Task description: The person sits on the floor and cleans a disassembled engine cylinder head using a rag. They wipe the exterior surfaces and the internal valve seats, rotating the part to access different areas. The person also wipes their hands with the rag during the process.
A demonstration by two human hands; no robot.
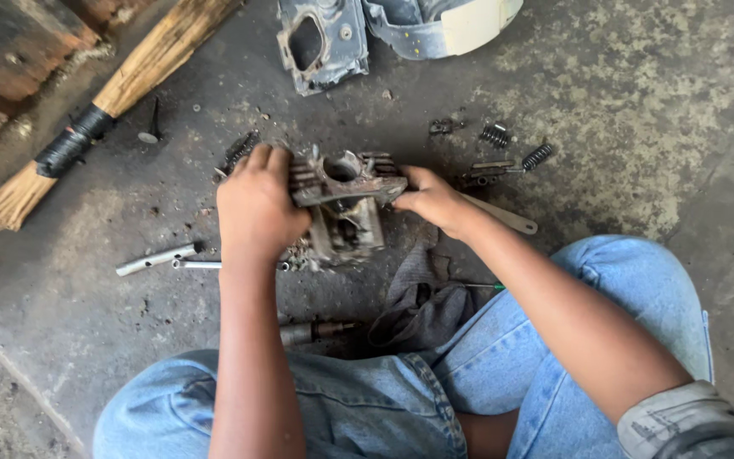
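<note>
Concrete floor (622, 102): left hand (254, 208) and right hand (435, 200) grip finned engine part (346, 200)

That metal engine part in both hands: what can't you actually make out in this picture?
All in the head view:
- Engine part: its left side is covered by the left hand, its underside faces the floor.
- Right hand: fingertips hidden behind the part.
- Springs and small bits nearby: too small to identify.
- Grey casing: cut off by the top edge.
- Tool near the grey rag: partly hidden by the knee.

engine part (346, 204) between broom (95, 119) left, springs (516, 144) right.
</note>
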